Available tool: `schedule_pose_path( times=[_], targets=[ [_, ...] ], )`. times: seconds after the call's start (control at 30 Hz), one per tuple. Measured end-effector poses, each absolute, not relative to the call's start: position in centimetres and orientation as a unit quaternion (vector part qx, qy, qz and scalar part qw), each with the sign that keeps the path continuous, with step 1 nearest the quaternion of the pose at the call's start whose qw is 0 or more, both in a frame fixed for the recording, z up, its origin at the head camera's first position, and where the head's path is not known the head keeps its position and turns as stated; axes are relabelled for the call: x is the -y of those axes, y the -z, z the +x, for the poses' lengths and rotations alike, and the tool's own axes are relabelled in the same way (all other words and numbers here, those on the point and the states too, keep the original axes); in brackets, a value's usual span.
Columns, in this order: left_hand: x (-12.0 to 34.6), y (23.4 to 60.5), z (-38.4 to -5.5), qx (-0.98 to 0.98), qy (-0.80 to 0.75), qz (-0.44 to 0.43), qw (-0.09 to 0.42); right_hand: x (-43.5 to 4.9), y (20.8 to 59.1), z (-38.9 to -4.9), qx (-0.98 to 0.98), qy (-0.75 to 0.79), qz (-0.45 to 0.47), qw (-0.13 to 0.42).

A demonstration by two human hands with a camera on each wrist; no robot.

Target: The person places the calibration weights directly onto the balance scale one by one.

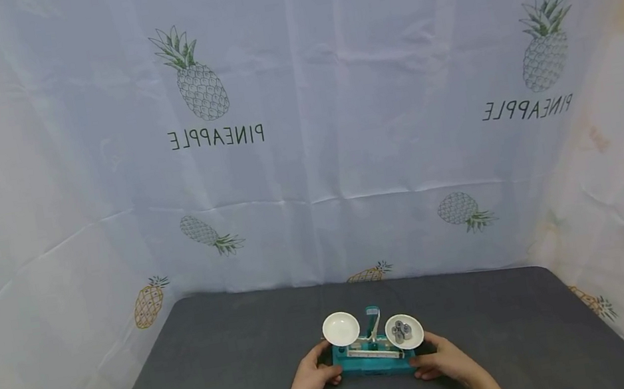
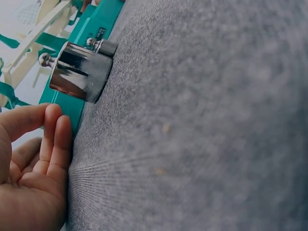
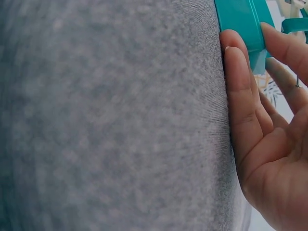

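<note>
A teal balance scale (image 1: 368, 366) stands on the dark table between both hands in the head view. Its left pan (image 1: 341, 329) is bare, while the right pan (image 1: 416, 339), lower in this view, carries several small metal weights (image 1: 400, 331). My left hand (image 1: 309, 378) holds the base's left end, thumb at the front corner. At the opposite end, my right hand (image 1: 447, 359) pinches the base; the right wrist view shows thumb and fingers around its teal corner (image 3: 243, 21). In front of the scale, a large knobbed cylindrical weight (image 2: 79, 72) stands upright beside a much smaller weight (image 2: 107, 47).
The dark grey cloth-like tabletop (image 1: 238, 347) extends on both sides of the scale. A pale curtain (image 1: 330, 151) printed with pineapples hangs along the table's back edge and both sides.
</note>
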State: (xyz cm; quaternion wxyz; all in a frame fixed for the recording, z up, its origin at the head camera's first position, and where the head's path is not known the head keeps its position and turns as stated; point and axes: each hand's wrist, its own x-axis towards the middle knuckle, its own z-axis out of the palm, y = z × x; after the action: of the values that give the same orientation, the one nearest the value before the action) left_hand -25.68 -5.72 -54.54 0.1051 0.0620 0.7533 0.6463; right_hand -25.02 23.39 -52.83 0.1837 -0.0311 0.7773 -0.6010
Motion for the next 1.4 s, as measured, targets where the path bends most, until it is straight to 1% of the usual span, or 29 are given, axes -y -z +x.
schedule_pose_path(
  times=[0.17, 0.37, 0.47, 0.9, 1.2, 1.27, 1.4],
  targets=[
    [5.6, 54.4, -25.2, -0.76, -0.641, 0.057, 0.09, -23.3, 52.9, -25.0, -0.777, 0.601, -0.027, 0.186],
    [5.7, 54.0, -24.6, -0.762, -0.641, 0.065, 0.058, -23.3, 53.0, -25.2, -0.773, 0.606, -0.03, 0.185],
    [5.8, 53.8, -24.3, -0.77, -0.632, 0.067, 0.053, -23.3, 53.0, -25.2, -0.774, 0.605, -0.03, 0.187],
    [6.9, 53.3, -22.5, -0.769, -0.625, 0.093, 0.098, -23.4, 52.9, -25.2, -0.773, 0.604, -0.037, 0.192],
    [7.4, 53.2, -21.4, -0.762, -0.615, 0.124, 0.158, -23.5, 52.8, -25.0, -0.773, 0.604, -0.042, 0.189],
    [7.5, 53.1, -21.1, -0.76, -0.617, 0.127, 0.16, -23.4, 52.8, -25.0, -0.772, 0.605, -0.042, 0.19],
    [7.6, 53.2, -20.8, -0.759, -0.62, 0.133, 0.149, -23.4, 52.9, -25.1, -0.77, 0.607, -0.04, 0.192]
  ],
)
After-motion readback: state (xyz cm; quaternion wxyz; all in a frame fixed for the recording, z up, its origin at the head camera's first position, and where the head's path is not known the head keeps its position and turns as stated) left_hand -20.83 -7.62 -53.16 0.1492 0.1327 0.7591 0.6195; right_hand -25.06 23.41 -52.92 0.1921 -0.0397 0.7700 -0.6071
